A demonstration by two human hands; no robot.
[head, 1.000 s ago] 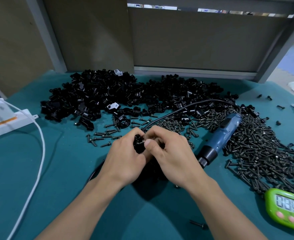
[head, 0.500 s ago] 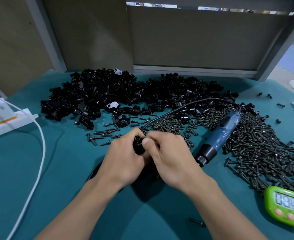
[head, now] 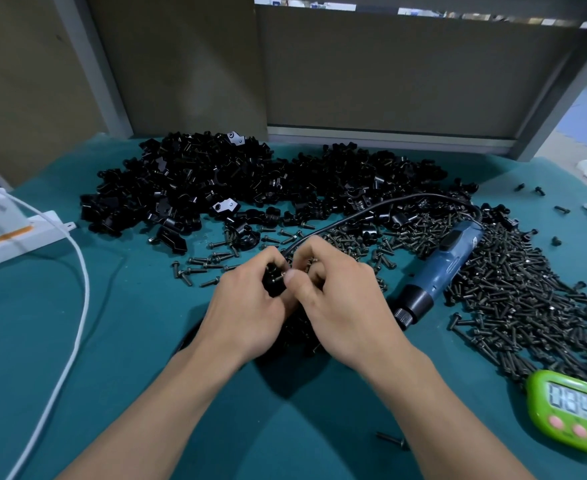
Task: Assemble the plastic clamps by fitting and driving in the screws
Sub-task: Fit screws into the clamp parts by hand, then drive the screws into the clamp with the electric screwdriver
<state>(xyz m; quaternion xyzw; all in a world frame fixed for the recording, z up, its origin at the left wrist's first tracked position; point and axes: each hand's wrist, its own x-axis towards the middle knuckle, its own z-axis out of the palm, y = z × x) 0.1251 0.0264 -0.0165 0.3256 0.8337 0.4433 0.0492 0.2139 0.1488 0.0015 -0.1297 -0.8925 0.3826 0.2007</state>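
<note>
A single loose black screw (head: 392,440) lies nearest on the teal table covering (head: 119,358), below the right forearm. Beyond it the two hands meet. The left hand (head: 247,313) curls its fingers round a small black plastic clamp (head: 272,279) and grips it. The right hand (head: 347,306) pinches a short dark metal screw (head: 281,276) between thumb and forefinger, with its tip at the clamp — how far in it sits cannot be told. Off to the right of the right forearm, near the table edge, lies a lime-green digital timer with pink buttons (head: 572,410). Just to the right of the right hand a blue electric screwdriver with a black nose (head: 441,268) lies on its side, and its black cord (head: 371,213) arcs round behind the fingertips. Further right spreads a broad heap of dark screws (head: 513,299), while a thin scatter of them lies just beyond the left knuckles. Well to the left of the left hand runs a white cable (head: 74,306), which leads up to a white power strip (head: 15,233). Farthest away — behind both hands — sits the big pile of black plastic clamp parts (head: 250,181).
</note>
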